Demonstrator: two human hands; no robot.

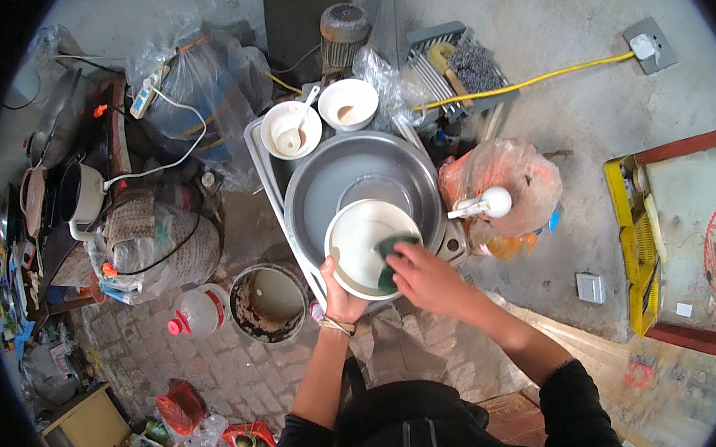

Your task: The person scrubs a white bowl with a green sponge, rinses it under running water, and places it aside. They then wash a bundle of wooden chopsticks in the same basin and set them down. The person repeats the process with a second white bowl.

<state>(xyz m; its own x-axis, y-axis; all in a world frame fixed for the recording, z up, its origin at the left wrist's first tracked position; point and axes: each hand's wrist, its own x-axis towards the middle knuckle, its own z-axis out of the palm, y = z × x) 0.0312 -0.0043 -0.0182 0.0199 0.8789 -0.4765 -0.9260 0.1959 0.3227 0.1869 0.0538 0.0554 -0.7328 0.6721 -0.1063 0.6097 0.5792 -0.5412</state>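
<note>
A white bowl [362, 242] is tilted over the near part of a wide metal basin [292, 194]. My left hand [343, 297] grips its lower left rim, the thumb on top. In my right hand [428, 278] is a dark green scouring pad [388, 271], pressed to the inside of the bowl at its right side. Cloudy water [324, 191] stands in the basin, and a round dish shape shows under it. Behind the basin, one white bowl [271, 126] holds a white spoon [291, 139]; another white bowl [348, 101] beside it has brownish residue.
Right of the basin are a white spray nozzle [489, 203] and a pinkish plastic bag [517, 160]. A dirty bucket [256, 326] and a clear plastic jug [198, 312] stand on the brick floor at left. A yellow cable [548, 78] runs to a wall socket [660, 58].
</note>
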